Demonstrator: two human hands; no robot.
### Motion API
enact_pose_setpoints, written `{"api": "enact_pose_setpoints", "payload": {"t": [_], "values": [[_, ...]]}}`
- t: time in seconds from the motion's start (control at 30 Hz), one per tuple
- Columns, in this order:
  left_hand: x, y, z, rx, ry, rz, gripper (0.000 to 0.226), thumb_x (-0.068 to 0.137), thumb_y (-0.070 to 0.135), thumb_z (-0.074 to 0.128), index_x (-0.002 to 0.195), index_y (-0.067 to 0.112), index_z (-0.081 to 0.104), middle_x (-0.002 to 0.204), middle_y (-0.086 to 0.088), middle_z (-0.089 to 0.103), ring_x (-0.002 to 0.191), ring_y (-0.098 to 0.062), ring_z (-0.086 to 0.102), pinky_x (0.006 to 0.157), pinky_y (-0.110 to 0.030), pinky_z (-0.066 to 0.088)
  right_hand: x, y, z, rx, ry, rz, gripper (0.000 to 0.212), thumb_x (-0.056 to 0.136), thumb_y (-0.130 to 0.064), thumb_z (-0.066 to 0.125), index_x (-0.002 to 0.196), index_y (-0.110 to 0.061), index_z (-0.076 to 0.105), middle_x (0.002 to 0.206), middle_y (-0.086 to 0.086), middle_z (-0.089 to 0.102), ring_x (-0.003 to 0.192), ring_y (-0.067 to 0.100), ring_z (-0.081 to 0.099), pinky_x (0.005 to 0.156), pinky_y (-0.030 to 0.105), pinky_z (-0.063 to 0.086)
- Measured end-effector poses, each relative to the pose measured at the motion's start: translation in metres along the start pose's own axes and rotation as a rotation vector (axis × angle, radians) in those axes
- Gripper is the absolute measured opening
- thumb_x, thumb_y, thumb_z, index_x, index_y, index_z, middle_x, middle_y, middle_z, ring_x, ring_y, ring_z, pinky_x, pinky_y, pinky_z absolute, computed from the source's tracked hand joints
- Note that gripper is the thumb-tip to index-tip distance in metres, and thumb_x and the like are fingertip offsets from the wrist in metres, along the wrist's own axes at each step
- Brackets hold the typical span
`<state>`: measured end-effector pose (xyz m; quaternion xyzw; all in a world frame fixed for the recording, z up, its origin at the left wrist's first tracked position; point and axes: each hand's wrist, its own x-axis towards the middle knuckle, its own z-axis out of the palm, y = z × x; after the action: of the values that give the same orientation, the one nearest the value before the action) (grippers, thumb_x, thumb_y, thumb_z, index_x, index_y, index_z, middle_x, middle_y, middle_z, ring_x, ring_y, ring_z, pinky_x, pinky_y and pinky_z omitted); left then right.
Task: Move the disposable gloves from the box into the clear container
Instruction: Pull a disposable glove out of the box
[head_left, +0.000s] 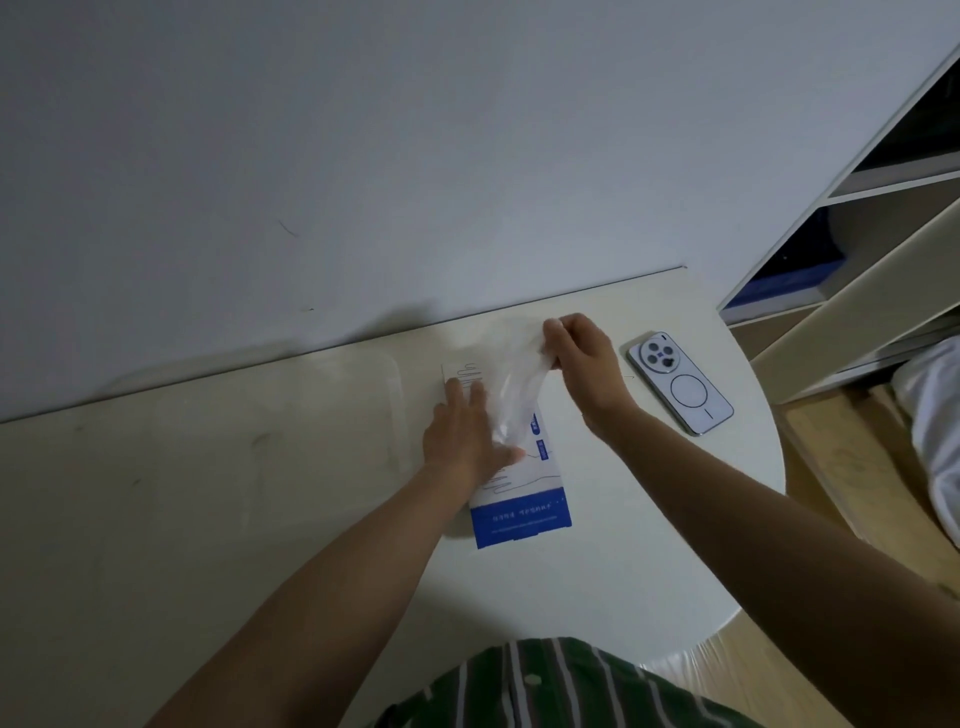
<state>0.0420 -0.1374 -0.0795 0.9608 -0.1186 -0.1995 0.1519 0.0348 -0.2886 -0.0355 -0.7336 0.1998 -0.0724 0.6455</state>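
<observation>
A white and blue glove box (522, 506) lies flat on the table, long side running away from me. My left hand (465, 431) presses down on the box with flat fingers. My right hand (582, 358) pinches a thin clear disposable glove (511, 387) and holds it stretched up out of the box top. The clear container (280, 447) sits to the left of the box, faint and see-through, and I cannot tell what is inside it.
A phone (678, 382) lies face down to the right of my right hand. The white table (649, 519) ends in a rounded edge on the right. A wall rises just behind the table, and a shelf unit (862, 249) stands at far right.
</observation>
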Motion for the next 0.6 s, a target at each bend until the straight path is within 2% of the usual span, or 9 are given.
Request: {"api": "enact_pose_setpoints", "payload": {"t": [0.13, 0.27, 0.37, 0.43, 0.5, 0.6], "values": [[0.001, -0.001, 0.0, -0.042, -0.009, 0.005, 0.085, 0.067, 0.061, 0.075, 0.13, 0.019, 0.036, 0.127, -0.004, 0.032, 0.105, -0.024, 0.053, 0.082, -0.037, 0.054, 0.009, -0.007, -0.015, 0.109, -0.031, 0.121, 0.018, 0.1, -0.02, 0.047, 0.091, -0.008, 0.056, 0.087, 0.012, 0.064, 0.077, 0.021, 0.06, 0.073, 0.035, 0.052], [0.005, -0.007, -0.006, -0.111, -0.081, 0.059, 0.087, 0.075, 0.057, 0.069, 0.143, 0.023, 0.027, 0.129, -0.005, 0.029, 0.103, -0.023, 0.052, 0.085, -0.035, 0.051, 0.006, -0.005, -0.031, 0.282, -0.046, 0.258, 0.023, 0.095, -0.011, 0.042, 0.08, -0.009, 0.06, 0.064, 0.001, 0.06, 0.058, 0.015, 0.054, 0.058, 0.027, 0.048], [0.009, -0.012, -0.015, -0.268, -0.098, 0.059, 0.065, 0.09, 0.034, 0.058, 0.147, 0.021, 0.03, 0.132, -0.008, 0.041, 0.105, -0.023, 0.055, 0.092, -0.033, 0.048, 0.002, -0.001, -0.04, 0.348, -0.049, 0.363, 0.026, 0.093, -0.01, 0.044, 0.073, -0.01, 0.06, 0.061, 0.0, 0.059, 0.052, 0.009, 0.054, 0.051, 0.02, 0.045], [0.007, -0.008, -0.026, -0.493, -0.034, 0.031, 0.049, 0.095, 0.02, 0.046, 0.143, 0.016, 0.04, 0.127, -0.011, 0.054, 0.103, -0.025, 0.059, 0.09, -0.035, 0.05, 0.0, 0.002, -0.043, 0.326, -0.119, 0.321, 0.019, 0.096, -0.011, 0.049, 0.082, -0.006, 0.06, 0.072, 0.006, 0.062, 0.056, 0.01, 0.059, 0.053, 0.021, 0.048], [0.001, 0.001, -0.039, -0.853, -0.057, -0.021, 0.039, 0.097, 0.017, 0.04, 0.135, 0.013, 0.046, 0.121, -0.012, 0.058, 0.094, -0.022, 0.06, 0.079, -0.034, 0.05, 0.0, -0.001, -0.041, 0.299, -0.195, 0.286, 0.013, 0.098, -0.007, 0.048, 0.087, -0.01, 0.054, 0.075, 0.005, 0.06, 0.051, 0.005, 0.06, 0.051, 0.018, 0.05], [-0.003, 0.004, -0.055, -1.181, -0.175, 0.038, 0.037, 0.09, 0.032, 0.046, 0.115, 0.006, 0.054, 0.107, -0.017, 0.057, 0.093, -0.027, 0.054, 0.077, -0.035, 0.047, -0.003, -0.008, -0.03, 0.299, -0.257, 0.319, 0.019, 0.1, -0.003, 0.043, 0.087, -0.013, 0.052, 0.061, -0.003, 0.062, 0.047, 0.003, 0.059, 0.049, 0.017, 0.051]]}}
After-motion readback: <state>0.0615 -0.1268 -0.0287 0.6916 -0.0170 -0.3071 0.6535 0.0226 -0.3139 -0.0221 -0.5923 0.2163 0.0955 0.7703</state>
